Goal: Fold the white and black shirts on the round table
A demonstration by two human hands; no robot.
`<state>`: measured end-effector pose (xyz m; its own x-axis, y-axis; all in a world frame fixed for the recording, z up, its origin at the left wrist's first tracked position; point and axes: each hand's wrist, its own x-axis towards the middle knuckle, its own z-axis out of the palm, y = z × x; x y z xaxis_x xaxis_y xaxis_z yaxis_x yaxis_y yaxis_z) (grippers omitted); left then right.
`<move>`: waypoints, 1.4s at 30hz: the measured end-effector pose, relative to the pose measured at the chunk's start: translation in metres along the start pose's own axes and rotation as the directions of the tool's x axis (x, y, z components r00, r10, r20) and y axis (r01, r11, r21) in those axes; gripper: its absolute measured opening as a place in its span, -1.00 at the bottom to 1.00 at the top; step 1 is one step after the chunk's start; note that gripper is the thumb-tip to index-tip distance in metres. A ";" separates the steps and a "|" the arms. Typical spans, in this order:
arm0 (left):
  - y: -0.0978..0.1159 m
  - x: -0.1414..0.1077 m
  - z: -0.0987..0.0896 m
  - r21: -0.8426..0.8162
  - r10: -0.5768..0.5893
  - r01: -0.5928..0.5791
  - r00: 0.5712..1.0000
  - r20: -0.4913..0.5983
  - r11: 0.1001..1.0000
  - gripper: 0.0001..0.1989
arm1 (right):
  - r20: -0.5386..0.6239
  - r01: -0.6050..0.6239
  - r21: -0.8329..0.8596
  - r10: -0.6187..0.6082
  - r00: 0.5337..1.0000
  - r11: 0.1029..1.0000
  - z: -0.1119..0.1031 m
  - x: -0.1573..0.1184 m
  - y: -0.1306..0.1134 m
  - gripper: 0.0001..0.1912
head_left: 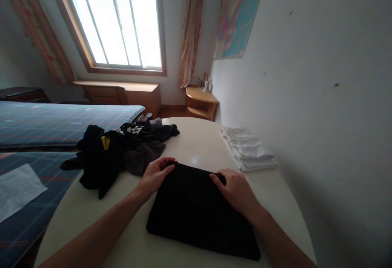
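Note:
A folded black garment [199, 215] lies flat in front of me on the round white table [122, 223]; its exact kind does not show. My left hand [157, 174] grips its far left corner, thumb on top and fingers curled over the edge. At the far right corner my right hand [234, 186] holds it the same way. A heap of dark clothes [122, 149], mostly black with a yellow patch and white print, is piled at the table's left. Toward the back right sits a stack of folded white cloth [248, 149].
Along the right runs a white wall [306, 108] with a map [239, 14]. Blue plaid mattresses [61, 123] stand left of the table, one bearing a sheet of paper [20, 190]. Past the table are a small wooden stand [202, 95], a desk [137, 90] and a window [116, 23].

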<state>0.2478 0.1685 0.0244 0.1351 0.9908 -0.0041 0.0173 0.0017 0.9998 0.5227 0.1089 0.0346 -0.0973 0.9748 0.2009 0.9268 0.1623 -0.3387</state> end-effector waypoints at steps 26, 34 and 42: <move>0.002 -0.051 0.031 0.669 0.154 -0.699 0.712 0.685 0.254 -0.24 | 0.112 0.272 0.148 -0.289 0.951 0.951 0.004 0.003 -0.011 -0.53; 0.011 -0.053 0.024 0.491 0.171 -0.847 0.525 0.834 0.204 -0.19 | 0.344 0.130 0.140 -0.171 0.923 0.982 -0.011 0.056 -0.015 -0.47; 0.014 -0.052 0.024 0.438 0.202 -0.895 0.445 0.872 0.083 -0.39 | 0.631 0.098 0.208 -0.210 0.747 0.973 -0.025 0.089 -0.009 -0.34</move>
<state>0.2645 0.1134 0.0384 0.9279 0.3234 0.1857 0.3139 -0.9461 0.0793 0.5153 0.1907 0.0785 -0.4957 0.7910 -0.3586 0.8172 0.2849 -0.5010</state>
